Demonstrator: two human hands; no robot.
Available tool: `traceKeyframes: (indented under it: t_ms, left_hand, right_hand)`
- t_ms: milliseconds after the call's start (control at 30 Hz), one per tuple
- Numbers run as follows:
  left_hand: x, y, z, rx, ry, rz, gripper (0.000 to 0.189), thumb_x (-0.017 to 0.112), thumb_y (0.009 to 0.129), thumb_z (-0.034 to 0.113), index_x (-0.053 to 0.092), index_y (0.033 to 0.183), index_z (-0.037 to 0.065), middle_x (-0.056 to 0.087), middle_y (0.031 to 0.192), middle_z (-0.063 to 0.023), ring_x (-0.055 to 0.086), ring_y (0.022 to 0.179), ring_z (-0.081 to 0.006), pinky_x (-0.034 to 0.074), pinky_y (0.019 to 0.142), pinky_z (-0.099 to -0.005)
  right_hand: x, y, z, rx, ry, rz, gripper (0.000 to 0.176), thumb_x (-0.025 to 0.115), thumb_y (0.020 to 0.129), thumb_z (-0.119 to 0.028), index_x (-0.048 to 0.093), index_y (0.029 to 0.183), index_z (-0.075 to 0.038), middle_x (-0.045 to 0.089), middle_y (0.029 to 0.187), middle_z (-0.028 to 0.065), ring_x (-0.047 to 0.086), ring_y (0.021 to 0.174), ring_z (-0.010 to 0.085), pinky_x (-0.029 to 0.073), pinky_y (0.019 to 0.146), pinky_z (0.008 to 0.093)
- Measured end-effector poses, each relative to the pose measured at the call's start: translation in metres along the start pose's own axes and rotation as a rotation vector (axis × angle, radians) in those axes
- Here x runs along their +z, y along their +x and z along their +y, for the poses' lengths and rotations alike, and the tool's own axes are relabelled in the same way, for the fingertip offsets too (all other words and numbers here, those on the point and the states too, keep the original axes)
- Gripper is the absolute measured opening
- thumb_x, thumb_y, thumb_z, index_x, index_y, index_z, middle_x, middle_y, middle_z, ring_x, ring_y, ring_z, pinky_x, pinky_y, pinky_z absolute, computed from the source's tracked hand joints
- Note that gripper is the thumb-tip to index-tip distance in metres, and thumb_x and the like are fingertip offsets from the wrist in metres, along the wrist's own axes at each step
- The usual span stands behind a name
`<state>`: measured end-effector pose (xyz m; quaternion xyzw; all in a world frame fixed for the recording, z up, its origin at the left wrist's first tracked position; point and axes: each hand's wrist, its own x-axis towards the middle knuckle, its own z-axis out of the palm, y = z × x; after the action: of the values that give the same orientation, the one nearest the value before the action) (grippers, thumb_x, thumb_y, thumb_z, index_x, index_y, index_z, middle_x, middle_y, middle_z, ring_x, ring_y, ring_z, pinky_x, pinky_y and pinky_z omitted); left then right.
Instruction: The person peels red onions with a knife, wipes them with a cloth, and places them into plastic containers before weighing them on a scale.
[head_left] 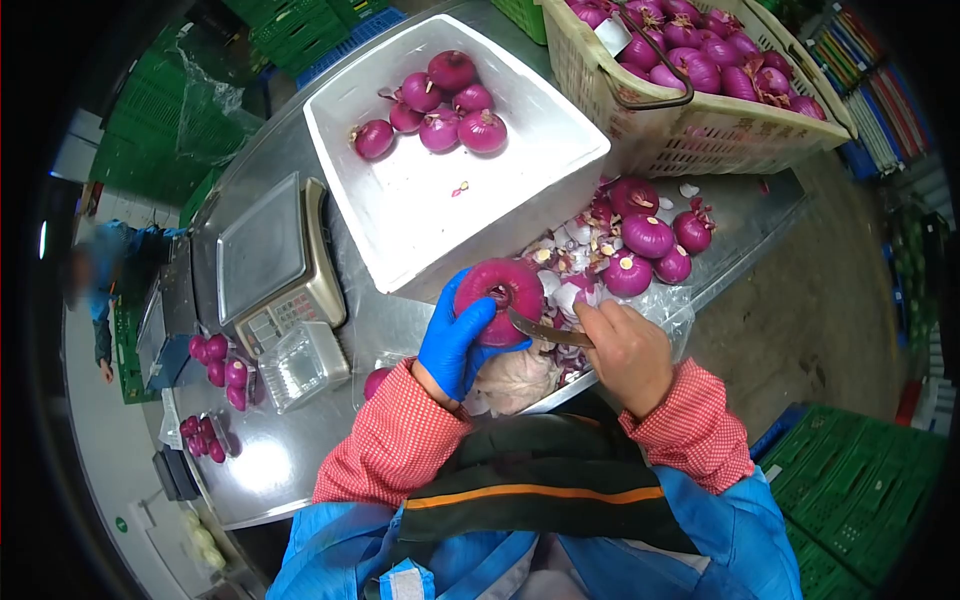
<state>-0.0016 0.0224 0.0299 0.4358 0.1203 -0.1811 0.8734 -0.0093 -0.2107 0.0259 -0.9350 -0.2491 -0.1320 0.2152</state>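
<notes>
My left hand (pixel 455 340), in a blue glove, is closed around a large red onion (pixel 505 275) whose cut end faces up. In my bare right hand (pixel 630 350) is a small knife (pixel 550 332) with a dark, curved blade. The blade's tip touches the onion near its middle. Below and behind my hands lie onion peelings and trimmings (pixel 575 250). Several red onions (pixel 648 236) sit to the right of the peelings. Beyond my left hand, a white foam box (pixel 470 215) holds several more onions (pixel 440 100).
A cream plastic basket (pixel 690 140) full of red onions stands at the back right. On the left are a scale (pixel 270 260), a clear plastic tray (pixel 305 365) and packed onions (pixel 205 437). Green crates (pixel 870 480) stand at lower right. Another person (pixel 105 270) is at far left.
</notes>
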Motion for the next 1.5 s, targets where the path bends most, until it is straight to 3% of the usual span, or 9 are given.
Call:
traceKeyframes:
  t_ms: [233,433,800,900,1000,1067,1133,1200,1500]
  left_hand:
    - [0.006,-0.006,-0.01,0.067,0.114,0.027,0.058,0.069,0.09,0.02,0.042,0.139,0.003,0.055,0.13,-0.0133,0.058,0.117,-0.0237,0.049,0.102,-0.0375]
    - [0.001,-0.001,-0.003,0.057,0.165,0.036,0.059,0.071,0.089,0.022,0.042,0.138,0.003,0.056,0.128,-0.013,0.058,0.118,-0.023,0.049,0.102,-0.037]
    - [0.008,0.003,-0.001,-0.072,0.078,0.059,0.052,0.064,0.094,0.019,0.04,0.138,0.004,0.054,0.128,-0.0171,0.063,0.111,-0.0319,0.063,0.08,-0.0453]
    - [0.009,0.006,0.001,-0.116,0.041,0.107,0.051,0.063,0.095,0.018,0.04,0.137,0.004,0.054,0.128,-0.0174,0.063,0.11,-0.033,0.063,0.079,-0.0467]
    - [0.01,0.006,-0.002,-0.1,0.066,0.158,0.05,0.063,0.095,0.018,0.041,0.137,0.003,0.054,0.128,-0.0177,0.063,0.11,-0.0339,0.063,0.077,-0.0476]
    - [0.007,0.008,-0.003,-0.093,0.075,0.171,0.049,0.063,0.095,0.018,0.041,0.137,0.003,0.054,0.128,-0.018,0.063,0.109,-0.0342,0.063,0.077,-0.0477]
    - [0.002,0.01,-0.006,-0.104,0.062,0.172,0.05,0.063,0.095,0.017,0.04,0.137,0.003,0.054,0.128,-0.0183,0.064,0.109,-0.0343,0.064,0.077,-0.0473]
    - [0.002,0.01,-0.001,-0.092,0.061,0.181,0.05,0.063,0.095,0.017,0.04,0.137,0.002,0.054,0.128,-0.0183,0.064,0.108,-0.0336,0.064,0.077,-0.0465]
    - [-0.001,0.008,0.0,-0.03,0.2,0.122,0.057,0.068,0.092,0.022,0.038,0.138,0.003,0.055,0.126,-0.0172,0.064,0.108,-0.0313,0.064,0.076,-0.0437]
  right_hand:
    - [0.01,-0.007,0.01,0.015,-0.071,0.057,0.032,0.065,0.077,-0.009,0.065,0.109,-0.007,0.053,0.078,0.0043,0.06,0.069,0.0195,0.051,0.056,0.0319]
    - [0.004,-0.013,0.01,-0.024,-0.035,0.025,0.034,0.064,0.077,-0.008,0.064,0.11,-0.007,0.052,0.076,0.0034,0.059,0.067,0.0193,0.05,0.055,0.032]
    - [0.023,-0.009,0.015,0.027,-0.102,0.121,0.037,0.063,0.078,-0.008,0.064,0.114,-0.003,0.051,0.076,0.0055,0.057,0.067,0.02,0.049,0.057,0.0326]
    - [0.032,-0.007,0.009,0.12,0.014,0.092,0.03,0.06,0.085,-0.009,0.065,0.114,-0.003,0.058,0.082,0.0075,0.061,0.073,0.0256,0.051,0.064,0.0356]
    - [0.043,-0.009,-0.001,0.39,0.474,0.017,0.025,0.058,0.092,-0.013,0.065,0.114,-0.002,0.066,0.093,0.0123,0.065,0.083,0.033,0.053,0.071,0.0395]
    - [0.047,-0.012,0.012,0.591,0.817,-0.165,0.024,0.056,0.094,-0.015,0.064,0.113,-0.002,0.068,0.1,0.0148,0.066,0.089,0.0359,0.053,0.074,0.0407]
    - [0.043,-0.01,0.012,0.55,0.833,-0.2,0.024,0.055,0.095,-0.014,0.064,0.114,-0.001,0.067,0.095,0.0156,0.066,0.087,0.0354,0.052,0.073,0.0405]
    - [0.031,-0.009,0.005,0.272,0.516,-0.075,0.024,0.055,0.094,-0.01,0.064,0.115,-0.001,0.062,0.08,0.0146,0.065,0.078,0.0315,0.05,0.068,0.0389]
    - [0.023,-0.003,0.015,0.051,0.038,-0.012,0.031,0.066,0.081,-0.009,0.063,0.112,-0.006,0.058,0.082,0.0065,0.062,0.074,0.0228,0.052,0.063,0.0348]
